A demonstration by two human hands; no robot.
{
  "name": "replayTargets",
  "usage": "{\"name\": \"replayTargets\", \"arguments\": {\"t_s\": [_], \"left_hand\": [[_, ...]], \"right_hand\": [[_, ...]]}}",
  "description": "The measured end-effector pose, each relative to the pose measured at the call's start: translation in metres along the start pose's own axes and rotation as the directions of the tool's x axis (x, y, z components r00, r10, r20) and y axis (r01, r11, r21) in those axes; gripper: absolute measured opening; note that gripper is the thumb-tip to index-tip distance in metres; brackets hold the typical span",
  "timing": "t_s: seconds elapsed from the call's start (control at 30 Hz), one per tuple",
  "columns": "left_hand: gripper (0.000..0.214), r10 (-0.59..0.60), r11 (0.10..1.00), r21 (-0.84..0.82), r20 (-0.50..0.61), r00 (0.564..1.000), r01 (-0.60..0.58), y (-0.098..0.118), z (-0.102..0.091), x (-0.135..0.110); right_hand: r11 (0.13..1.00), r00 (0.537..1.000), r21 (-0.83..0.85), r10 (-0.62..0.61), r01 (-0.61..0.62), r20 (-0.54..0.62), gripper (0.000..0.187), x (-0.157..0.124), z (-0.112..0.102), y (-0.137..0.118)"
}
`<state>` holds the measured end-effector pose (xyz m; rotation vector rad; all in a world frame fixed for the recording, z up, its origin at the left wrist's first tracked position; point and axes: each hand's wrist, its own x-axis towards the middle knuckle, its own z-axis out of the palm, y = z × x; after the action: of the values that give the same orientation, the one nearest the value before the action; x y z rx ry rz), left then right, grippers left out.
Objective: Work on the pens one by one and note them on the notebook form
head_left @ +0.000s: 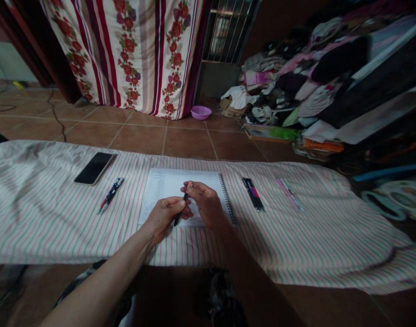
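Observation:
Above a spiral notebook [208,178], both hands are closed on one dark pen [178,219] with a reddish-orange end. My left hand [163,215] pinches the pen's dark barrel between thumb and fingers. My right hand [206,202] grips the upper, reddish end. The pen is tilted, its dark end toward me. Beneath the hands lies the notebook, its coil on the right side and faint print on the left of the page. My hands hide the middle of the page.
Left on the striped cloth [296,245] lie a phone [95,168] and patterned pens [111,195]. Right of the notebook are several dark pens [253,194] and some pink and pale pens [289,194]. Beyond, a purple basin [201,112] stands on the tiled floor near heaped clothes [296,77].

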<state>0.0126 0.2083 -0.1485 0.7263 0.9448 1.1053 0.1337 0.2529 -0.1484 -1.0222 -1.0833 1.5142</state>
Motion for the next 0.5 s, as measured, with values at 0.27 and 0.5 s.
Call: {"name": "replayTargets", "arguments": {"t_s": [0.27, 0.5], "left_hand": [[0.023, -0.047, 0.997, -0.059, -0.013, 0.999, 0.046, 0.0012, 0.0005, 0.0001], [0.023, -0.038, 0.995, -0.090, 0.031, 0.999, 0.041, 0.0014, -0.0019, 0.0005]], "right_hand": [[1.000, 1.000, 0.026, 0.011, -0.011, -0.004, 0.026, -0.0009, 0.0003, 0.0007], [0.998, 0.996, 0.054, 0.006, -0.010, 0.085, 0.033, -0.0014, -0.0040, 0.0044]]}}
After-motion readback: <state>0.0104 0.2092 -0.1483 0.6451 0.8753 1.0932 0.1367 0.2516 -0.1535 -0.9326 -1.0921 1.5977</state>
